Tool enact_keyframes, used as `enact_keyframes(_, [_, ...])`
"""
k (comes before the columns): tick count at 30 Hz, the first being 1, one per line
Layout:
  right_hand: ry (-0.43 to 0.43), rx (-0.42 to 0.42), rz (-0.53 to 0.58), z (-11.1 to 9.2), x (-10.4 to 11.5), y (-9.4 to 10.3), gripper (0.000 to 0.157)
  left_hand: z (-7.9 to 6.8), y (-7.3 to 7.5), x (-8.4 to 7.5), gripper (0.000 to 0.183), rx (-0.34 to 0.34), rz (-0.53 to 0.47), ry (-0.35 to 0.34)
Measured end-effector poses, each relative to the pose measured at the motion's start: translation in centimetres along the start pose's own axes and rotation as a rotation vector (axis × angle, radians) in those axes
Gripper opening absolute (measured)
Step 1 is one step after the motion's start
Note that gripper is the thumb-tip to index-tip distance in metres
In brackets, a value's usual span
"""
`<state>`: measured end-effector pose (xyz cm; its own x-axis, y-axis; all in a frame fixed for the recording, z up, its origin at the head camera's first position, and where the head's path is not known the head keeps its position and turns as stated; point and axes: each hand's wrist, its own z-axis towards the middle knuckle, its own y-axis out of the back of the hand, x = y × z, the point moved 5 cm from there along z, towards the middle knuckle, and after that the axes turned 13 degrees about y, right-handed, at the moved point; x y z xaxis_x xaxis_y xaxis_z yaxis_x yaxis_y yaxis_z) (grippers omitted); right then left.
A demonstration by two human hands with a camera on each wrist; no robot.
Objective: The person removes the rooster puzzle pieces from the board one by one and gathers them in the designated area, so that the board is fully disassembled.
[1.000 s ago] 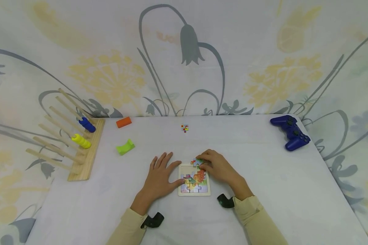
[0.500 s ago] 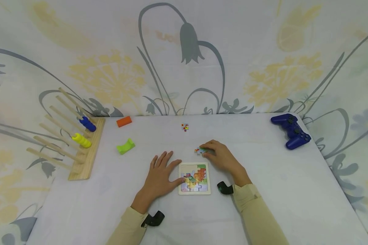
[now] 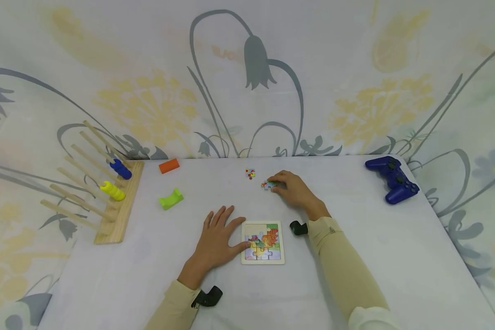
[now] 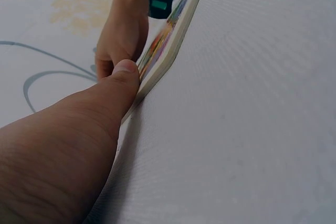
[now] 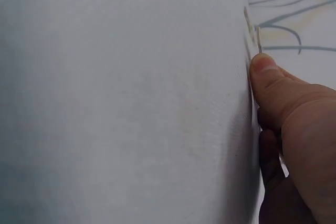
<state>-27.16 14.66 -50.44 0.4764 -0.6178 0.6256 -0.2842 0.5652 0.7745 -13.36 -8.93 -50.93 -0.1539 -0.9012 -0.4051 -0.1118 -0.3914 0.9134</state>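
Note:
A small square jigsaw puzzle point(image 3: 264, 262) in a pale wooden frame lies on the white table, its upper-left part bare of pieces. My left hand point(image 3: 216, 243) lies beside it with fingers spread, the thumb over the frame's left edge. In the left wrist view that thumb point(image 4: 123, 74) touches the rim. Beyond the frame, my right hand point(image 3: 293, 190) pinches a blue, green and red puzzle piece point(image 3: 267, 184) low over the table. Another puzzle piece point(image 3: 250, 173), red and yellow, lies just to its upper left. The right wrist view shows the right thumb point(image 5: 268, 72) at a thin piece edge.
At the left stands a wooden peg rack point(image 3: 123, 224) with blue rings point(image 3: 120, 169) and yellow rings point(image 3: 112, 190). Near it lie an orange block point(image 3: 169, 166) and a lime green curved block point(image 3: 171, 199). A dark blue game controller point(image 3: 392, 179) lies at the right.
My right hand has carried the puzzle piece away from the frame's top edge, toward the back of the table near the other piece. The left hand has stayed at the frame.

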Motion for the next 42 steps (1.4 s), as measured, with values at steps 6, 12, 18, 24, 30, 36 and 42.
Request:
enact_keyframes(6, [-0.009,-0.008,-0.014,1.7,-0.7,0.2,0.036,0.0,-0.1,0.0,0.069,-0.006,-0.006,-0.008])
enact_keyframes(12, [-0.056,0.005,0.005,2.7,-0.9,0.7,0.037,0.0,-0.3,0.1,0.069,-0.014,0.002,-0.011])
enact_keyframes(18, [-0.050,0.000,-0.008,3.2,-1.1,0.6,0.037,-0.1,-0.2,0.1,0.068,-0.025,0.005,-0.024])
enact_keyframes(24, [-0.067,-0.025,0.023,3.8,-1.2,0.4,0.038,-0.1,-0.3,0.3,0.068,-0.044,0.016,-0.026])
enact_keyframes(30, [-0.096,-0.020,0.033,4.3,-1.3,-0.1,0.038,-0.2,-0.4,0.5,0.068,-0.047,0.011,-0.027])
enact_keyframes(36, [-0.134,-0.026,0.050,4.3,-1.3,-0.1,0.038,0.0,-0.5,0.5,0.068,-0.043,0.014,-0.035])
enact_keyframes(42, [-0.147,-0.033,0.043,4.2,-1.1,-0.1,0.038,0.1,-0.4,0.3,0.068,-0.038,0.008,-0.037])
